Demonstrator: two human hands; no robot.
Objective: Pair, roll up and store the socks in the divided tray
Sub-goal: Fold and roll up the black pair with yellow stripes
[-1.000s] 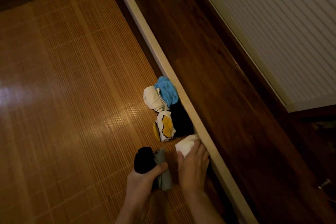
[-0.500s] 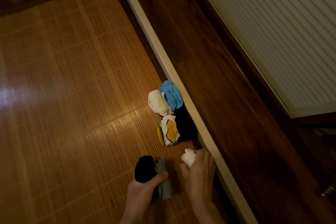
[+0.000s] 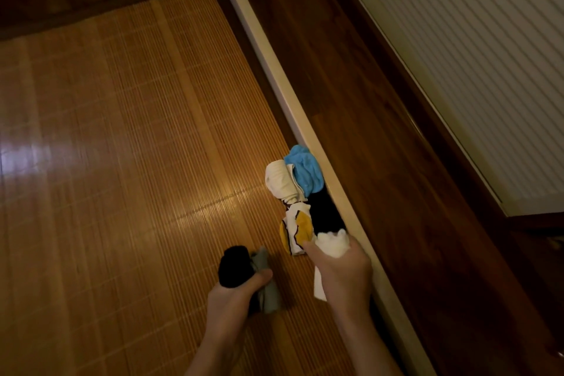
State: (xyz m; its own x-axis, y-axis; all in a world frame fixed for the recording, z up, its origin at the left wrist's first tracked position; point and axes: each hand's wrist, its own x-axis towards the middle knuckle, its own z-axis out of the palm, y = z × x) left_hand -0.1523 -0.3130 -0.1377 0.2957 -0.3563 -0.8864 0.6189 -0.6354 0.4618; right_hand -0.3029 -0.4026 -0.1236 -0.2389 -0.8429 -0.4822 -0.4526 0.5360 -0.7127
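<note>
On the bamboo mat (image 3: 122,162) the left hand (image 3: 232,296) curls its fingers round a black and grey sock bundle (image 3: 241,265), and the right hand (image 3: 341,275) clamps a white sock (image 3: 332,244) beside the pile of rolled socks (image 3: 293,192) against the pale rail (image 3: 274,70). Light, soft and limp, they are best pinched across the middle of the roll so nothing unfurls. The room is dim, with dark wood floor (image 3: 381,131) and a ribbed white panel (image 3: 457,70) to the right; no divided tray shows.

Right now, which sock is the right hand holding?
The plain white sock, gripped in the right hand. The left hand holds a black-and-grey bundle; the blue sock, cream sock and yellow-patched sock lie on the mat.
</note>
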